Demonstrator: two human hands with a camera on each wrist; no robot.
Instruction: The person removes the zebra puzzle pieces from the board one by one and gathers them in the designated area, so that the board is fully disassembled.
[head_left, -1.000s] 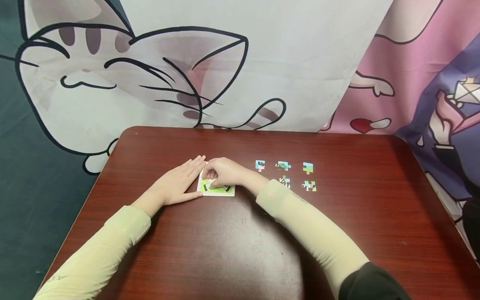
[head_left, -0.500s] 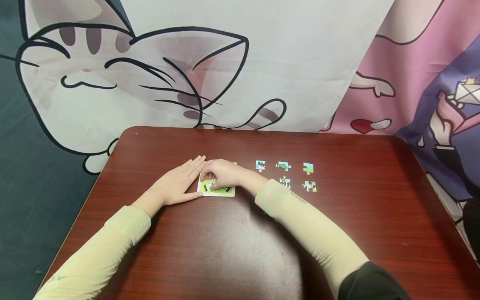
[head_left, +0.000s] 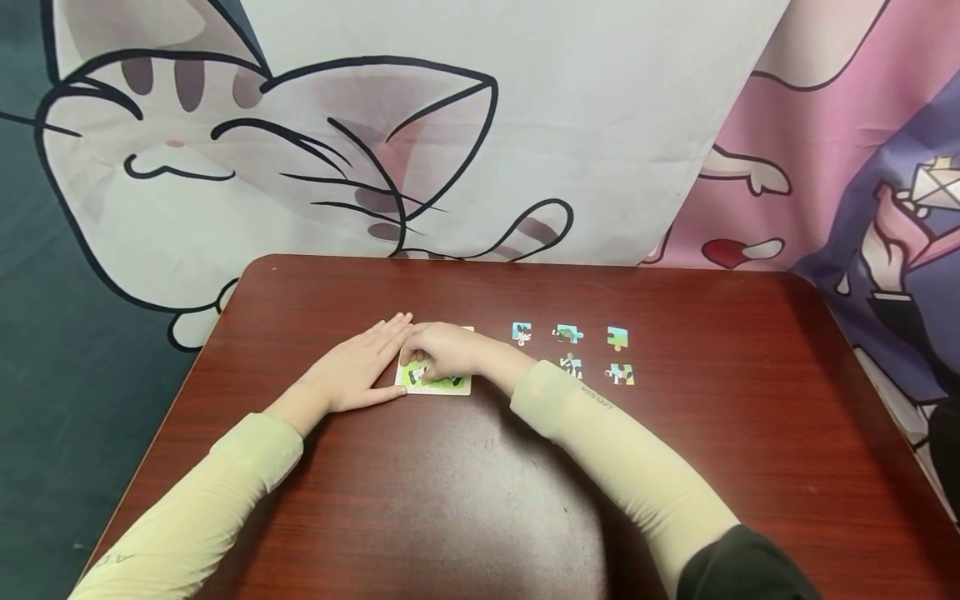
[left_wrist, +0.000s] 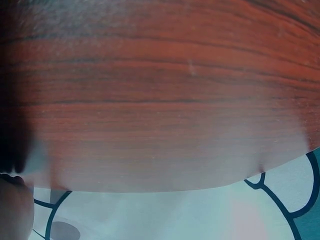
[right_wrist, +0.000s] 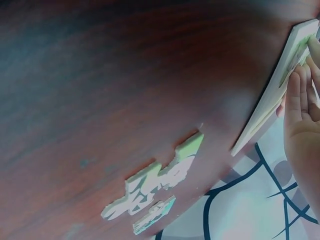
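Note:
A small puzzle board (head_left: pixel 452 388), white-rimmed with a green picture, lies flat on the table. My left hand (head_left: pixel 348 367) rests beside it, fingers straight, thumb at the front left corner and fingertips along the left side. Over the board is my right hand (head_left: pixel 446 348), its fingers curled and its thumb and forefinger tips down on the picture. Whether a puzzle piece sits between those tips is hidden. In the right wrist view the right hand (right_wrist: pixel 305 112) touches the board (right_wrist: pixel 262 112) at the edge. Only a sliver of the left hand (left_wrist: pixel 15 210) shows in the left wrist view.
Several loose puzzle pieces lie in two rows right of the board, among them a blue-topped piece (head_left: pixel 521 332) and a green one (head_left: pixel 617 336). My right forearm (head_left: pixel 600 425) passes in front of them. A cat-print cloth (head_left: pixel 585 125) hangs behind the brown table (head_left: pixel 712 350).
My right hand has shifted slightly toward me on the board, its fingers still curled down on the picture. The left hand and the loose pieces stay put.

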